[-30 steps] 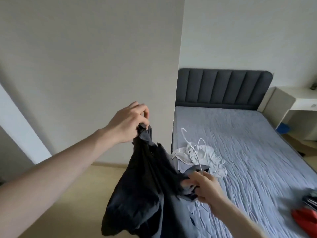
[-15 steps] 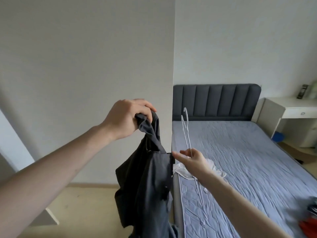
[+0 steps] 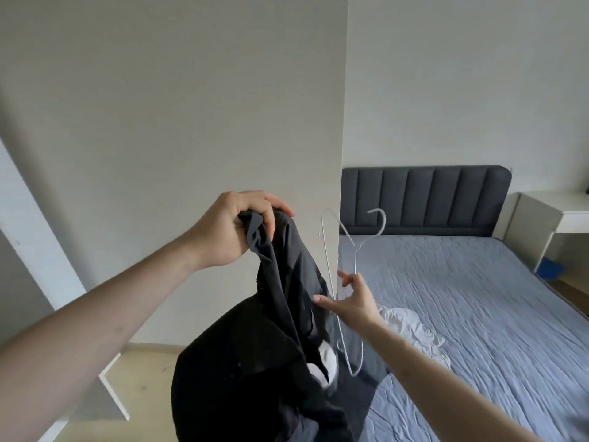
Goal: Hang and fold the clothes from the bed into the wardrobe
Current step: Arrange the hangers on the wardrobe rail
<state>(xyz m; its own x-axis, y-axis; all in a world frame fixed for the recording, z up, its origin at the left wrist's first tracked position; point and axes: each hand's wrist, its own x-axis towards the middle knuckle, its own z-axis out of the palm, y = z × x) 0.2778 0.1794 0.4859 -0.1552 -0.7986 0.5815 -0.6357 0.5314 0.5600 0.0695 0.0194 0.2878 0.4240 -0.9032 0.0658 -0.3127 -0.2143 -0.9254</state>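
While the left hand grips a dark garment, the right hand holds a white hanger; white clothing lies at the bed's left edge.

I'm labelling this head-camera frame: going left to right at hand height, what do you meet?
Left hand → dark garment → white wire hanger → grey headboard → white desk.

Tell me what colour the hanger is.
White; the hanger shows best in the head view, against the dark headboard.
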